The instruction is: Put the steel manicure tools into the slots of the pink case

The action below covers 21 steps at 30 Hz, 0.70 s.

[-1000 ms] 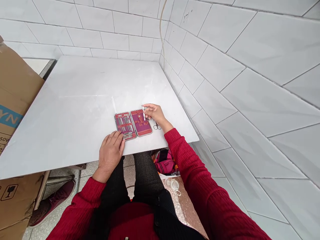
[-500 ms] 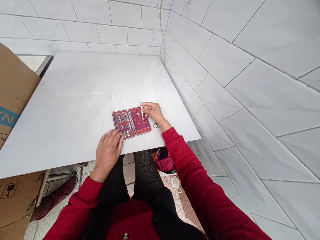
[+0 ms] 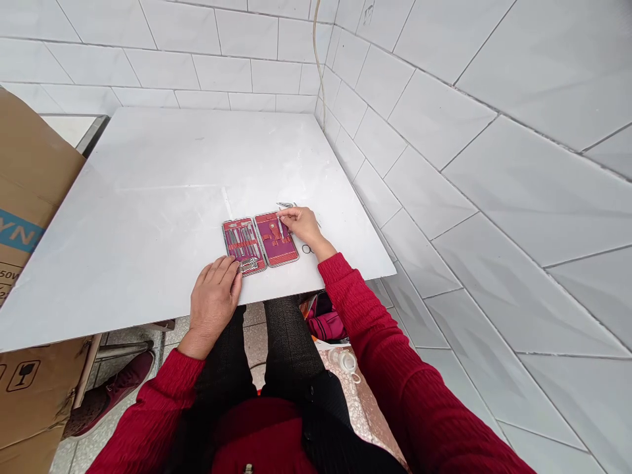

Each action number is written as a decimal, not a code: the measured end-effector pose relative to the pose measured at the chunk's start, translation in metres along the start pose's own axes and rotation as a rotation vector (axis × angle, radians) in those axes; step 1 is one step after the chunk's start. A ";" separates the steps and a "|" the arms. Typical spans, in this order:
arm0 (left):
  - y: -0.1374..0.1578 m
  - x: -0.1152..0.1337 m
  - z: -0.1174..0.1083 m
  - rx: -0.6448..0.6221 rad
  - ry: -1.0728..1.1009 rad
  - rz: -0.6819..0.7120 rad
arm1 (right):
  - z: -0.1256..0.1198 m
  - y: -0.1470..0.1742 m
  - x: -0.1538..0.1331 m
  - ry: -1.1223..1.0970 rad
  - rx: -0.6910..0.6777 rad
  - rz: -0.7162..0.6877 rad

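A manicure case (image 3: 282, 260) with a purple and red lining lies unfolded on the white table (image 3: 162, 151). Several slim metal tools (image 3: 241, 242) are tucked under a strap in its left half. Nail clippers (image 3: 248, 264) rest at that half's near edge. My left hand (image 3: 214, 296) lies palm down, fingers extended, against the near left corner of the case. Over the right half, my right hand (image 3: 302, 225) pinches a slim silver manicure tool (image 3: 280, 228) by its upper end, its lower part over the lining. Whether the tool touches a slot, I cannot make out.
Silver metal tools (image 3: 285, 205) lie just beyond my right hand. Scissor handle loops (image 3: 307, 249) show beside my right wrist. A tiled wall (image 3: 424, 164) borders the table's right side. A cardboard box (image 3: 34, 171) stands at the left. Below are a shoe and a clear container (image 3: 344, 361).
My right hand has shifted slightly, and the silver tool in it now sits lower and closer against the case's right half. My left hand stays where it was.
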<state>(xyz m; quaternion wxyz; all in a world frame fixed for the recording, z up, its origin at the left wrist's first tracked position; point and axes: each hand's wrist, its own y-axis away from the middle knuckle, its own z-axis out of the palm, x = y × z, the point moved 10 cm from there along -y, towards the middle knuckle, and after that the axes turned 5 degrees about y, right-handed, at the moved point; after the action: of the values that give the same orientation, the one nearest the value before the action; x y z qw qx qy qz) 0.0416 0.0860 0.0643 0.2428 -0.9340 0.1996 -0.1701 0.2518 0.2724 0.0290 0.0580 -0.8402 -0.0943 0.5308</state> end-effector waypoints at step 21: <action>-0.001 -0.005 0.002 -0.026 0.056 -0.045 | 0.004 0.030 -0.027 0.455 0.047 -0.194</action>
<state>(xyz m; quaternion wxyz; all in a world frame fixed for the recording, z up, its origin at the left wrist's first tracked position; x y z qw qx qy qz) 0.0388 0.0893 0.0621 0.2213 -0.9361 0.1875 -0.1988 0.2398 0.2373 0.0455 0.1479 -0.9236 -0.1467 0.3219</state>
